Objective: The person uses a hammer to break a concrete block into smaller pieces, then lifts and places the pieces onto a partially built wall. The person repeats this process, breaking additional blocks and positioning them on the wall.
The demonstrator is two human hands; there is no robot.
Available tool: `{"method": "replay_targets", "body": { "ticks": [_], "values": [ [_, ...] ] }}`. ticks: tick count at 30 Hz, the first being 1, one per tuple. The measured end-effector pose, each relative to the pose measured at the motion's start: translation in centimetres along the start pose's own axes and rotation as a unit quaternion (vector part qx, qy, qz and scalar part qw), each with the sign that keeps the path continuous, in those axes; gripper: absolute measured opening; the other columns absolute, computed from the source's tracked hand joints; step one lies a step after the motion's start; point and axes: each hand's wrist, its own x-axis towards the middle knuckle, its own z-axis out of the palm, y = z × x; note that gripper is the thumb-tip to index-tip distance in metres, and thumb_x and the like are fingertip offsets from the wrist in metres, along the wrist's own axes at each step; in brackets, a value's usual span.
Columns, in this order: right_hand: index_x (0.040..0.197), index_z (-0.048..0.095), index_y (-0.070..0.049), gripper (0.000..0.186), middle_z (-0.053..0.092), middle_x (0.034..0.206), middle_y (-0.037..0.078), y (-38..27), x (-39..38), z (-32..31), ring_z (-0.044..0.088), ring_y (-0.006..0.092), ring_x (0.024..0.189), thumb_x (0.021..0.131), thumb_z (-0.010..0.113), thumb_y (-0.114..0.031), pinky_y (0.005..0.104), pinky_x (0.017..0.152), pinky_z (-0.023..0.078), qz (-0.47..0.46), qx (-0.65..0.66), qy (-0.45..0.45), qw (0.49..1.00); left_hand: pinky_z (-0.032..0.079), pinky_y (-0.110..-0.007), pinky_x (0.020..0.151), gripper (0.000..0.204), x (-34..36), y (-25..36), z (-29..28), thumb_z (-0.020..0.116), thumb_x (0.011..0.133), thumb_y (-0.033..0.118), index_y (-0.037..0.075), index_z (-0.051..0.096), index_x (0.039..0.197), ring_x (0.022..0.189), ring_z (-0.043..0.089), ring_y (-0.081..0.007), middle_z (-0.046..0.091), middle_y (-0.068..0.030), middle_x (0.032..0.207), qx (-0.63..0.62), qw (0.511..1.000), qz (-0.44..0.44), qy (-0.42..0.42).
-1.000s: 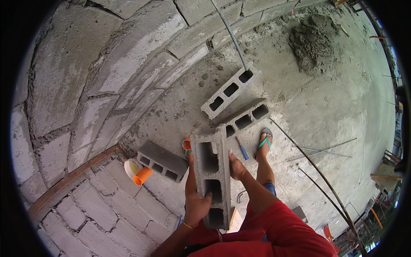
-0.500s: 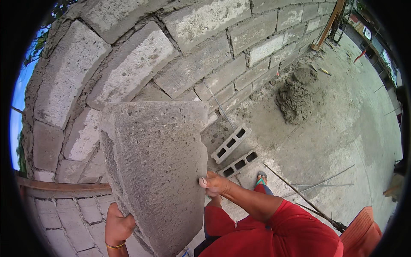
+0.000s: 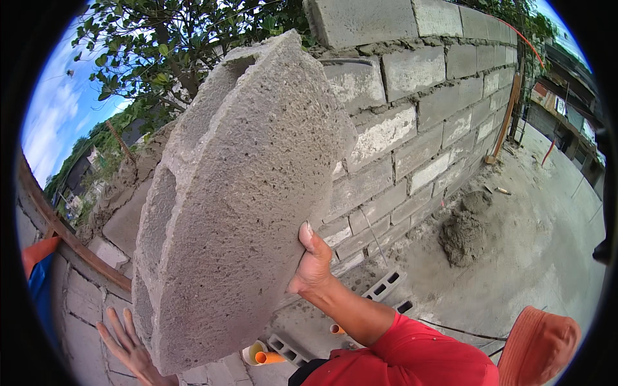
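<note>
A hollow concrete block (image 3: 241, 199) is held up in front of a partly built block wall (image 3: 393, 138), tilted, with its broad rough face turned toward the viewer and its cavities opening to the left. Its far end is seen overlapping the wall; whether the two are touching cannot be told. The near lower edge of the block is gripped by the right hand (image 3: 313, 265), the thumb pressed on the broad face and the other fingers mostly hidden behind it. The left hand (image 3: 132, 350) is held open beside the lower left end, its fingers (image 3: 120, 329) spread and partly extended; whether the palm is in contact with the block is concealed.

On the concrete floor (image 3: 534, 257), a heap of wet mortar (image 3: 465, 237) is piled near the foot of the wall. Closer in, a hollow block (image 3: 385, 287) is laid near a thin metal rod (image 3: 373, 237), and an orange cup (image 3: 269, 358) is seen between a pale bucket (image 3: 252, 354) and a darker block (image 3: 290, 350). An orange hat (image 3: 539, 347) is glimpsed at lower right. Beyond the wall's lower section, a leafy tree (image 3: 183, 38) is set against blue sky (image 3: 55, 109).
</note>
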Motion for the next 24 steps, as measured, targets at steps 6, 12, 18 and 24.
{"method": "replay_targets", "body": {
  "ticks": [6, 12, 18, 24],
  "values": [
    [0.14, 0.051, -0.003, 0.062, 0.064, 0.12, 0.011, 2.9, 1.9, 6.7, 0.059, 0.0237, 0.119, 0.092, 0.071, -0.036, 0.0485, 0.108, 0.046, -0.013, -0.073, -0.084, 0.994, 0.029, -0.056, 0.121, 0.112, -7.6, -16.2, 2.9, 0.066, 0.08, 0.074, 0.007, 0.026, 0.161, 0.147, 0.035, -0.0404, 0.034, -0.0158, 0.162, -0.2, 0.975, -0.075, 0.06],
    [0.154, 0.031, -0.001, 0.085, 0.051, 0.141, 0.016, 1.6, 5.4, 16.1, 0.051, 0.0259, 0.131, 0.092, 0.077, -0.036, 0.0455, 0.111, 0.042, -0.001, -0.326, -0.211, 0.922, 0.037, -0.056, 0.116, 0.081, -1.2, -10.9, 11.5, 0.056, 0.094, 0.059, 0.006, 0.042, 0.154, 0.141, 0.042, -0.039, 0.043, -0.0174, 0.156, -0.32, 0.896, -0.003, 0.307],
    [0.149, 0.039, -0.003, 0.077, 0.053, 0.139, 0.014, -11.5, 10.1, 28.5, 0.05, 0.0241, 0.13, 0.094, 0.071, -0.047, 0.0419, 0.109, 0.042, -0.183, -0.832, -0.168, 0.496, 0.039, -0.056, 0.114, 0.077, 6.3, -7.2, 14.3, 0.058, 0.095, 0.053, 0.002, 0.044, 0.151, 0.137, 0.046, -0.0399, 0.046, -0.0192, 0.153, -0.335, 0.842, 0.077, 0.416],
    [0.146, 0.041, -0.003, 0.074, 0.054, 0.137, 0.013, -23.2, 12.0, 30.8, 0.051, 0.0228, 0.127, 0.095, 0.071, -0.046, 0.0407, 0.108, 0.042, -0.182, -0.978, -0.05, 0.087, 0.043, -0.057, 0.112, 0.076, 9.3, -4.5, 18.1, 0.067, 0.087, 0.048, 0.003, 0.05, 0.146, 0.132, 0.052, -0.0397, 0.052, -0.0189, 0.148, -0.376, 0.825, 0.179, 0.382]
  ]
}}
